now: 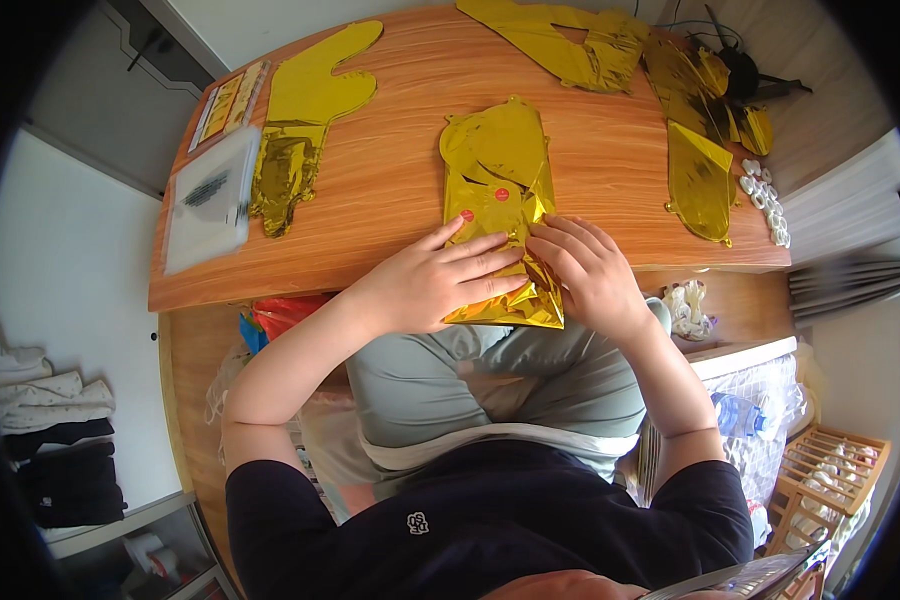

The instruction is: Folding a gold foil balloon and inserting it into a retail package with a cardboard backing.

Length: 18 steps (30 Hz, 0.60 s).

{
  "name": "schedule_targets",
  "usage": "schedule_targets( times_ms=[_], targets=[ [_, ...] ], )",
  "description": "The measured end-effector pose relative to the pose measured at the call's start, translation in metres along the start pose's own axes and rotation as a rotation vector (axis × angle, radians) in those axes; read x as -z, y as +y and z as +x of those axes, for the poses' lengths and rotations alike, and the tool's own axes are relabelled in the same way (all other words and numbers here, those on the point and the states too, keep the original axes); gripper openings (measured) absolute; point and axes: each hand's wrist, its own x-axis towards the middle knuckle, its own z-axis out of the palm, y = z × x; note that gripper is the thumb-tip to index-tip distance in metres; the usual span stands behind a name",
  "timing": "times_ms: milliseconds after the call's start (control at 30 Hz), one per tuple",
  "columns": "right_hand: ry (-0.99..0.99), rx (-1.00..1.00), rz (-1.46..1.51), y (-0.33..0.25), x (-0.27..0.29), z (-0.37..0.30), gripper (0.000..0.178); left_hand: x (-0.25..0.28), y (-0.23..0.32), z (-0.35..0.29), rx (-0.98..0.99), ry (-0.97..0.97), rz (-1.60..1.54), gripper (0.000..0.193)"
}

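Pretty cozy room tbh. There's a big orange-brown wood-grain desk (395,215) up against a plain white wall (270,20), with wood-look flooring (195,420) underneath. Left side's got a smooth white panel (80,250), can't tell if it's wall or closet, plus a grey panel (100,85) with dark line trim past it. Over right, a grey pleated curtain (845,285) and a slatted wooden rack (840,455). Lighting's bright, with a soft sheen on the desktop.
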Motion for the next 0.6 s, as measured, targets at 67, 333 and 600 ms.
schedule_targets(
  times_ms=[67,333,600],
  targets=[
    [-0.007,0.003,-0.025,0.000,0.001,0.000,0.045,-0.002,-0.001,0.000,-0.004,-0.001,0.011,0.075],
    [-0.034,0.008,-0.029,0.001,0.003,-0.001,0.040,0.008,-0.002,0.001,0.048,-0.059,-0.189,0.066],
    [-0.024,-0.005,0.046,0.010,0.005,0.006,0.034,0.025,-0.011,0.007,0.154,-0.093,-0.570,0.065]
  ],
)
